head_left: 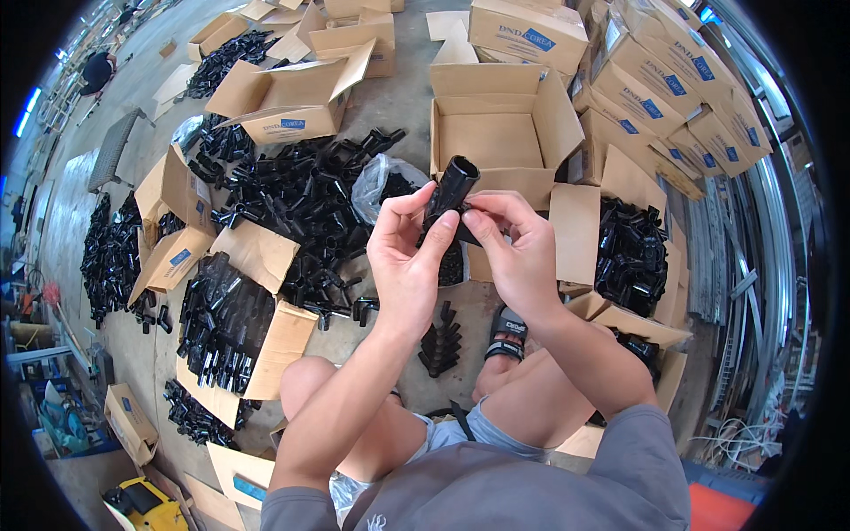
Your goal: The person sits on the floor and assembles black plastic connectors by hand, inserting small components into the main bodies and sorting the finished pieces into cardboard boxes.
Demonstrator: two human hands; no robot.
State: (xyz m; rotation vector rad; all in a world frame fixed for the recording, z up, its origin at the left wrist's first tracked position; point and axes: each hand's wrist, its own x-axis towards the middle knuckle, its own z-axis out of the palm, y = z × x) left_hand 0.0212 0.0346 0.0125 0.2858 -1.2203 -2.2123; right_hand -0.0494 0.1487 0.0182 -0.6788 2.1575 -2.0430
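**Both hands on one black tube fitting above the parts heap**

While the person sits low on the concrete floor [390, 106], the scene spreads out around the knees: a wide heap of black plastic fittings [292, 199] lies to the left and far side, ringed by cardboard boxes. An open empty box [491, 133] stands straight ahead, beyond the hands, and a box packed with black parts [630, 252] sits to the right. A nearer box of long black pieces [226, 323] lies at the left (its flaps splayed flat), and a clear plastic bag [376, 181] rests just behind the hands.

Raised between both hands is a black tube fitting [450, 190]. Its long axis tilts up and away, open mouth pointing to the far right, lower end hidden by the fingers. The left hand [405, 261] is closed on it from the left, thumb and fingertips pressing the body. The right hand [518, 252] pinches the lower part from the right, fingers curled narrow. Both hands touch it, neither clearly nearer.

A small stack of black ribbed pieces [440, 341] stands on the floor beside the sandalled foot [505, 332].
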